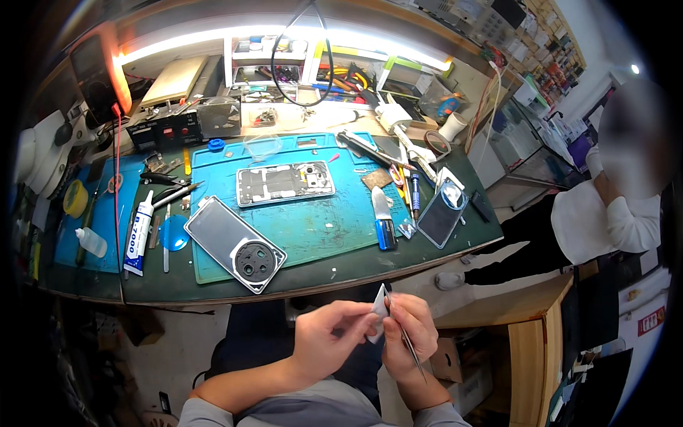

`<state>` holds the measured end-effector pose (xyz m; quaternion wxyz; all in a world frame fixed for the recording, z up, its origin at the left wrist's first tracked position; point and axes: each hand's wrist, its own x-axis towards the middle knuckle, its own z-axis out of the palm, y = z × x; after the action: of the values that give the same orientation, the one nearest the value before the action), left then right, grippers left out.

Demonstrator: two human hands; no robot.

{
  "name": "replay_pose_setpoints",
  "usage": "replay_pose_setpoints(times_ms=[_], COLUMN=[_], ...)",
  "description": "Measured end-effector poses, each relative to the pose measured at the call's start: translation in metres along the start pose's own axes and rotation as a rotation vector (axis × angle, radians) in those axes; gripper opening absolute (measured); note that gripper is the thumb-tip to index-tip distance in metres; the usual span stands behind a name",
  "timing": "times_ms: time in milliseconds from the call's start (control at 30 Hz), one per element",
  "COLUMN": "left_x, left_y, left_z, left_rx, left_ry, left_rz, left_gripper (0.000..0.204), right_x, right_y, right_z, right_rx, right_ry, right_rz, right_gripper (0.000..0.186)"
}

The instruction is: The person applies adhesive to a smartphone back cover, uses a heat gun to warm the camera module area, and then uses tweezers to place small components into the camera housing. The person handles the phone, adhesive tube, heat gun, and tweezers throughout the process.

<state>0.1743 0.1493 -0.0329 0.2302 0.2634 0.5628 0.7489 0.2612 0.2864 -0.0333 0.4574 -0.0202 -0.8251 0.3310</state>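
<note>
Below the bench edge, my left hand (329,339) and my right hand (410,334) meet over my lap. Both pinch a small white piece (380,307), like a wipe or a strip of film. My right hand also carries thin metal tweezers (411,346) that point downward. On the blue work mat (313,228) lies an opened phone frame (285,182) with its insides showing. A grey phone back cover with a round camera ring (236,244) rests at the mat's front left corner.
A glue tube (138,233), a blue round lens (173,233), a blue-handled knife (383,218) and a dark phone screen (441,215) lie on the bench. Tool racks line the back. Another person in white (612,213) sits at the right beside a wooden cabinet (530,334).
</note>
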Motion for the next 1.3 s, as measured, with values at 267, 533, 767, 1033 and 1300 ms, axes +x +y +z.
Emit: replay_pose_setpoints(times_ms=[267,533,767,1033,1300], left_x=[-0.021,-0.048,-0.04,-0.038,-0.049], left_y=[-0.029,0.036,0.077,0.074,0.046], left_z=[-0.005,-0.127,-0.334,-0.32,-0.179], left_rx=[0.379,0.692,1.297,0.96,1.012], left_ry=[0.032,0.124,0.988,0.943,0.168], left_rz=[0.29,0.445,0.298,0.358,0.498], left_gripper=[0.039,0.035,0.076,0.049,0.063], right_x=[-0.017,-0.012,0.027,0.046,0.049], right_y=[-0.006,0.004,0.034,0.029,0.026], right_z=[0.036,0.053,0.06,0.066,0.067], right_rx=[0.084,0.138,0.254,0.562,0.707], right_ry=[0.028,0.008,-0.005,-0.244,-0.506], right_rz=[0.419,0.366,0.358,0.446,0.368], right_gripper=[0.019,0.016,0.017,0.019,0.023])
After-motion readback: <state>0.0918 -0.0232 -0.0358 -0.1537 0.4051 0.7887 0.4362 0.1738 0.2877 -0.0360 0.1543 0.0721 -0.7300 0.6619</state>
